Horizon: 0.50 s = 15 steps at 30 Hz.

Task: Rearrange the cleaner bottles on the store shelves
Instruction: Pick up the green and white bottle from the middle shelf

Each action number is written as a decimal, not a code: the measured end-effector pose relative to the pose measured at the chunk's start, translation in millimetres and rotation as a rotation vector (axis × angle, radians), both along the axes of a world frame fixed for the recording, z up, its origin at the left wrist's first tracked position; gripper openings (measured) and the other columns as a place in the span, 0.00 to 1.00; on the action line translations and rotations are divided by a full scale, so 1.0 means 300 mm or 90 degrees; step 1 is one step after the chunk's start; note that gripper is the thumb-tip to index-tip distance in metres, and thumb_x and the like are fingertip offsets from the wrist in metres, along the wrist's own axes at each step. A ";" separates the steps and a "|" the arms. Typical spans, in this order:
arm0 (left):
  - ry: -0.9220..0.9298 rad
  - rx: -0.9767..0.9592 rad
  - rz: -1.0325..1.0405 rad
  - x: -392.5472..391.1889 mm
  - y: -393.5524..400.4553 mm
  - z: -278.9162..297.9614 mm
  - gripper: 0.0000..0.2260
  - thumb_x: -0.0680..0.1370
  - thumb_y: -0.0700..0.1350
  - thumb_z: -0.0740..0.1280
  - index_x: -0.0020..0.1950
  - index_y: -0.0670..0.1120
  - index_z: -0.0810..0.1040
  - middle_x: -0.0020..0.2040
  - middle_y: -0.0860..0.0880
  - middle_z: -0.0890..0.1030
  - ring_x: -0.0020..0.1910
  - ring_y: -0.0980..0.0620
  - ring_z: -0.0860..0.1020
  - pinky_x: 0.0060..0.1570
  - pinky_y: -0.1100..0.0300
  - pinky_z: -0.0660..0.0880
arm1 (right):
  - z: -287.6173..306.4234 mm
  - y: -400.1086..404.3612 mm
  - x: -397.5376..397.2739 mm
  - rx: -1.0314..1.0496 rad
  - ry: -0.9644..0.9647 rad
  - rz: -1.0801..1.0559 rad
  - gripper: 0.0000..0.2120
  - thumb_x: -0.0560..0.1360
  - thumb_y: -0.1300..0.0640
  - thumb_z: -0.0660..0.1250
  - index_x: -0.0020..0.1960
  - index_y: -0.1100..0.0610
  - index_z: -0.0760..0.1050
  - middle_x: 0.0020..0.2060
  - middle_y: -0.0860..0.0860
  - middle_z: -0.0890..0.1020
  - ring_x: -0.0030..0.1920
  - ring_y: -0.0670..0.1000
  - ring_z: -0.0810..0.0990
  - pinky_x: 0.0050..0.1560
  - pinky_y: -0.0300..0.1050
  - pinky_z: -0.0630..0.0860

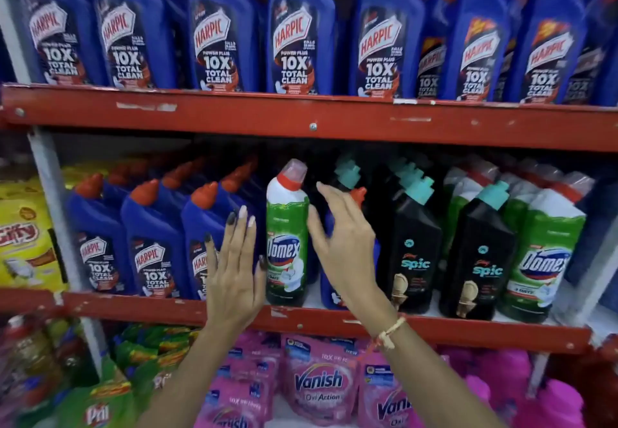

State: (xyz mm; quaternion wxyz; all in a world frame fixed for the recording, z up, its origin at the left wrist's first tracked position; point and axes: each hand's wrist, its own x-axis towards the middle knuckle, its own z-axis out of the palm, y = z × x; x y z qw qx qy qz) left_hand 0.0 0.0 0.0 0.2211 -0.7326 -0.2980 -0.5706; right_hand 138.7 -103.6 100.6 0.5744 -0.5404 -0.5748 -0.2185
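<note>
A green and white Domex bottle stands upright at the front of the middle shelf, between my two hands. My left hand is flat and open just left of it, in front of a blue Harpic bottle. My right hand hovers open just right of the Domex bottle, fingers spread, covering most of another blue Harpic bottle with an orange cap. Two black Spic bottles stand further right, then more Domex bottles.
The top shelf carries a row of large Harpic bottles. Pink Vanish pouches and green Pril pouches fill the bottom shelf. Yellow packs sit left of the grey upright post.
</note>
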 end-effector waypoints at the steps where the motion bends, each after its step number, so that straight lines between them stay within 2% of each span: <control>1: 0.000 -0.011 0.007 0.003 0.011 -0.016 0.25 0.84 0.45 0.53 0.80 0.38 0.60 0.82 0.44 0.56 0.82 0.48 0.53 0.81 0.43 0.46 | 0.006 0.027 -0.012 -0.021 0.011 0.000 0.19 0.77 0.59 0.69 0.67 0.64 0.75 0.61 0.59 0.81 0.61 0.58 0.80 0.62 0.46 0.72; 4: 0.018 -0.031 0.034 0.018 0.046 -0.080 0.26 0.83 0.46 0.53 0.81 0.39 0.56 0.83 0.47 0.51 0.82 0.50 0.51 0.81 0.45 0.45 | 0.018 0.093 -0.075 -0.105 0.062 -0.018 0.30 0.75 0.51 0.71 0.72 0.62 0.69 0.66 0.58 0.77 0.66 0.58 0.75 0.61 0.44 0.66; 8: 0.016 -0.001 0.027 0.018 0.093 -0.117 0.29 0.82 0.45 0.54 0.82 0.42 0.53 0.83 0.47 0.50 0.82 0.50 0.51 0.81 0.47 0.43 | -0.013 0.168 -0.126 -0.117 0.112 -0.078 0.38 0.70 0.44 0.75 0.73 0.60 0.67 0.67 0.56 0.77 0.66 0.57 0.74 0.60 0.49 0.71; 15: 0.032 0.044 0.035 0.018 0.115 -0.137 0.30 0.80 0.44 0.55 0.82 0.42 0.53 0.83 0.46 0.53 0.82 0.49 0.54 0.81 0.48 0.44 | -0.016 0.203 -0.130 -0.082 0.122 -0.150 0.35 0.65 0.43 0.78 0.67 0.58 0.74 0.60 0.53 0.81 0.58 0.58 0.80 0.50 0.51 0.77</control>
